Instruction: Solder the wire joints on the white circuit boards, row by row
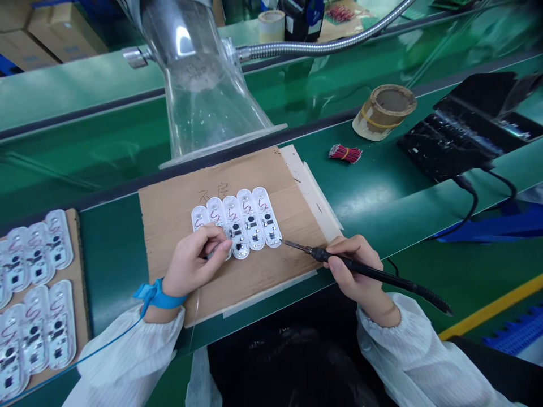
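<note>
- my left hand (195, 263) pinches at the white circuit boards (254, 217), on cardboard (178, 226) at twelve o'clock
- my right hand (350, 268) pinches a soldering iron (373, 270), tip at nine o'clock
- a slipped tip could scorch the red wires (231, 215)

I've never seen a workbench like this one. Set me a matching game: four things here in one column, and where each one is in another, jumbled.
Things:
1. Soldering iron
2. Blue wrist strap
3. Red wire bundle
4. White oblong circuit boards

Places:
A. On the green bench surface, tied with a yellow band
B. Side by side on a cardboard sheet
C. Around the wrist of the left hand
D. Held in the right hand

Pairs: 1-D, 2-C, 3-A, 4-B.
</note>
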